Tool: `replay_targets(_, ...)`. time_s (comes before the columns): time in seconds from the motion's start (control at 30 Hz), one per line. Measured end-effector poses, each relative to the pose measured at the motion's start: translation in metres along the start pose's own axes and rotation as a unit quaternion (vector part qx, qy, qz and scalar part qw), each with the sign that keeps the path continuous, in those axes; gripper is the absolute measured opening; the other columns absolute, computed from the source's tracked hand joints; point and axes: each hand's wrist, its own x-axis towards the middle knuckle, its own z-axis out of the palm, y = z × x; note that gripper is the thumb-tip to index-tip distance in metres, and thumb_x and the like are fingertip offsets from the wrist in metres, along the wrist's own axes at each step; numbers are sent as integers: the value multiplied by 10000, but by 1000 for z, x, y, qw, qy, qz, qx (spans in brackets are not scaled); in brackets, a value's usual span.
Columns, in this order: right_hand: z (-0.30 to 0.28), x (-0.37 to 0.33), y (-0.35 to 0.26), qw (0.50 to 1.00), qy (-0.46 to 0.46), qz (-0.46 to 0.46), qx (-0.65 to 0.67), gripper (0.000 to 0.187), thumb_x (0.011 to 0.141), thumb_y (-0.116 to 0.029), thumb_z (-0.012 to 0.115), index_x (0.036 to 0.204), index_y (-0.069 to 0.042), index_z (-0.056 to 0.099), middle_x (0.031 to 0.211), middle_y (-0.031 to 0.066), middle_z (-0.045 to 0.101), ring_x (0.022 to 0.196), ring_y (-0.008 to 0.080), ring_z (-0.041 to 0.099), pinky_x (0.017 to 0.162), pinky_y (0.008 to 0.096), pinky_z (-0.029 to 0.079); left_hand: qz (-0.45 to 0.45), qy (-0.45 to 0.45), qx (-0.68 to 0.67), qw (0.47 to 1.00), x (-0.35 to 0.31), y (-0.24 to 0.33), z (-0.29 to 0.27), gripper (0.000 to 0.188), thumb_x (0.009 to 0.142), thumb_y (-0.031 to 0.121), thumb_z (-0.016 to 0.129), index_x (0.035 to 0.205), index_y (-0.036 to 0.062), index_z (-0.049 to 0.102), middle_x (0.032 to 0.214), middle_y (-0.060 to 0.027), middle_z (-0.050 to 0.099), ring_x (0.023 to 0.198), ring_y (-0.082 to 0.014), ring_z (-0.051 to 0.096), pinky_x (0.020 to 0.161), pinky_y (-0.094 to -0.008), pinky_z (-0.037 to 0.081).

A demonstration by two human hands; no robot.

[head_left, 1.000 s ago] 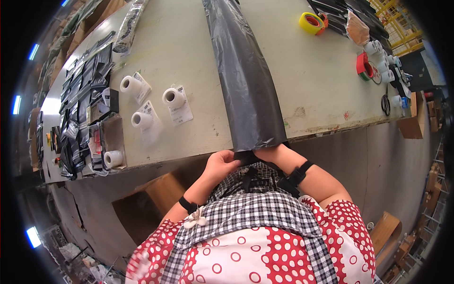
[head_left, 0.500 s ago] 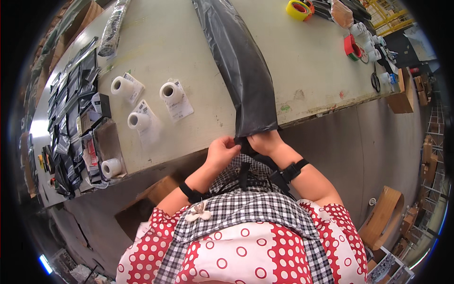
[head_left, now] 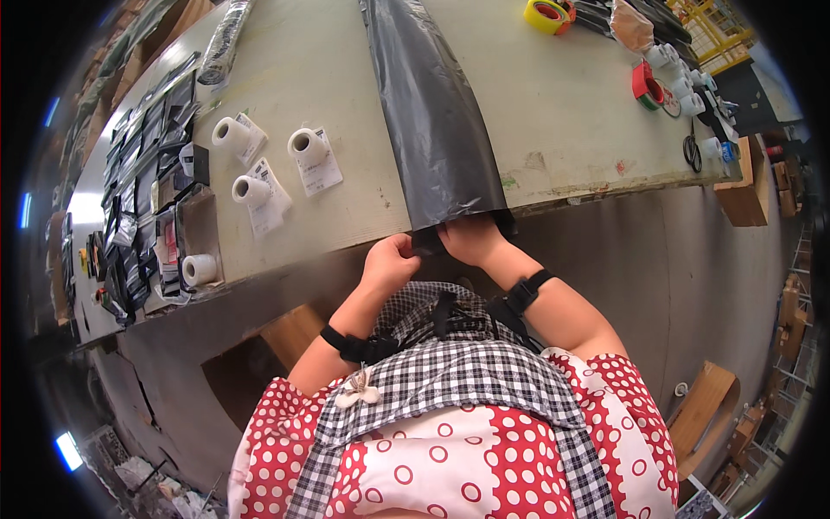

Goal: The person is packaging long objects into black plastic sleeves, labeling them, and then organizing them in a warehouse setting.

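A long black plastic bag point(head_left: 437, 121) lies across the table and reaches its front edge, its open end toward me. My left hand point(head_left: 391, 263) pinches the lower left corner of the bag's mouth between thumb and fingers. Inside the mouth is part of my right hand point(head_left: 472, 240); the bag's upper layer covers its fingertips, so I cannot see whether they grip anything. The bag looks filled out along its length, but its contents are hidden.
Three white rolls stand on printed sheets, one a roll point(head_left: 309, 145) left of the bag. Black packages point(head_left: 147, 186) pile up at the table's left. Yellow tape point(head_left: 545, 16), red tape point(head_left: 645, 85) and a cardboard box point(head_left: 743, 186) are on the right. The table's front edge point(head_left: 596, 192) runs before me.
The bag's mouth has spread wider. My left hand has moved left with its corner, and my right hand has gone a little further under the upper layer.
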Motion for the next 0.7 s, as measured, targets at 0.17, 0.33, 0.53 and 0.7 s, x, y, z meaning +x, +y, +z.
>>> replay_targets(0.17, 5, -4, 1, 994, 90, -35, 55, 274, 837, -240, 495, 896, -7, 629, 885, 181, 630, 838, 355, 598, 795, 472, 452, -41, 2, -79, 996, 0, -17, 6, 147, 678, 81, 611, 798, -2, 591, 639, -39, 576, 579, -115, 538, 569, -270, 453)
replay_targets(0.33, 10, -8, 5, 994, 93, -48, 5, 258, 825, -197, 510, 979, -11, 602, 950, 192, 609, 890, 370, 577, 807, 466, 443, -52, -14, -49, 997, 0, -8, 5, 149, 692, 25, 635, 840, 16, 613, 705, 20, 582, 636, -62, 520, 574, -223, 431)
replay_targets(0.53, 7, 13, -2, 998, 17, -24, 53, 243, 801, -180, 532, 966, -21, 610, 957, 183, 611, 901, 370, 583, 823, 462, 451, -30, 4, -93, 995, 3, -21, 8, 162, 691, 25, 644, 850, 19, 614, 721, 26, 590, 656, -54, 520, 592, -220, 433)
replay_targets(0.7, 12, 10, 18, 982, 182, 34, -34, 291, 794, -177, 595, 1047, -33, 604, 1060, 184, 593, 984, 368, 557, 873, 440, 443, -34, -7, -107, 994, 5, -26, 8, 199, 680, 86, 620, 862, 5, 612, 697, -48, 608, 614, -121, 570, 582, -268, 475)
